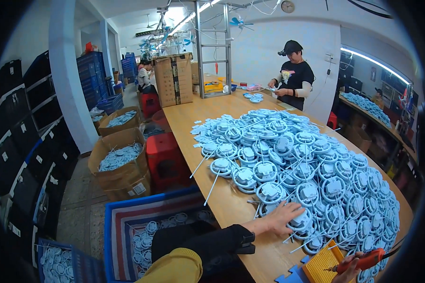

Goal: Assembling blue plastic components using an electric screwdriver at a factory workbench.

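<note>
My left hand (282, 217) lies flat, fingers spread, on the near edge of a big pile of light-blue round plastic parts (307, 174) with white sticks, heaped on the wooden table (198, 118). It touches one round part (300, 220) but grips nothing. My right hand (352, 265) at the lower right holds an orange power screwdriver (363, 261), tip pointing left over a yellow perforated tray (322, 266) that sits on a blue foam mat (293, 276).
Another person (293, 75) works at the table's far end. Left of the table stand red stools (165, 155), cardboard boxes of blue parts (120, 162), a blue crate (146, 226) lined with striped cloth, and stacked black crates (28, 141).
</note>
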The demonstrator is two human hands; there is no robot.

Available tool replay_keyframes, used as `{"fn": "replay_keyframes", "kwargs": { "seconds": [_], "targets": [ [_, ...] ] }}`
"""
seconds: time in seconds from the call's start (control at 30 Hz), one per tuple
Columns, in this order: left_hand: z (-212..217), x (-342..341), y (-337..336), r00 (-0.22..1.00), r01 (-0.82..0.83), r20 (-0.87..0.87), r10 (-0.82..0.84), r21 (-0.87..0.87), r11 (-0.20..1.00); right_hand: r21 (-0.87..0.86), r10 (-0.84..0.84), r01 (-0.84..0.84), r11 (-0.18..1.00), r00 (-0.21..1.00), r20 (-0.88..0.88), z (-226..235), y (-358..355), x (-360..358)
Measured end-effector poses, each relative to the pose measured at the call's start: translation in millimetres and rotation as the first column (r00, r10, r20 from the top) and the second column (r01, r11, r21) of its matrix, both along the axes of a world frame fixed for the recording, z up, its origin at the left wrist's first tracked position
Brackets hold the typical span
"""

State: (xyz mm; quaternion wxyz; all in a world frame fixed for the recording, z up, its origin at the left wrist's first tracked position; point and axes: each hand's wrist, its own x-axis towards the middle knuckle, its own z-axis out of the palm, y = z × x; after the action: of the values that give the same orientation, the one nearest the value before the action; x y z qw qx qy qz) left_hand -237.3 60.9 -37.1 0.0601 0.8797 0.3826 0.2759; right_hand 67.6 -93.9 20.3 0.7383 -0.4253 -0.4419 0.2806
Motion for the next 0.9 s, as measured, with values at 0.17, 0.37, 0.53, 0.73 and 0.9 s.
{"fn": "replay_keyframes", "kwargs": {
  "seconds": [0.17, 0.37, 0.53, 0.73, 0.9],
  "targets": [
    [15, 19, -45, 0.948, 0.294, 0.108, -0.298, 0.051, 0.954, -0.142, -0.258, 0.239, 0.961, 0.957, -0.134, -8, 1, 9],
    [39, 30, -135, 0.866, 0.482, -0.072, -0.495, -0.142, 0.864, 0.17, 0.108, -0.091, 0.981, 0.99, -0.09, -13, 42, -11],
    [14, 65, -163, 0.885, 0.412, -0.116, -0.45, -0.252, 0.875, 0.156, 0.057, -0.047, 0.987, 0.996, -0.061, -14, 28, 8],
    [7, 77, -178, 0.94, 0.303, -0.074, -0.332, -0.265, 0.915, 0.181, -0.003, 0.016, 0.983, 0.997, -0.071, -15, 26, 23],
    [-1, 74, -177, 0.956, 0.273, -0.019, -0.292, -0.303, 0.913, 0.18, 0.018, -0.007, 0.984, 0.998, -0.06, -19, 27, 22]
  ]
}}
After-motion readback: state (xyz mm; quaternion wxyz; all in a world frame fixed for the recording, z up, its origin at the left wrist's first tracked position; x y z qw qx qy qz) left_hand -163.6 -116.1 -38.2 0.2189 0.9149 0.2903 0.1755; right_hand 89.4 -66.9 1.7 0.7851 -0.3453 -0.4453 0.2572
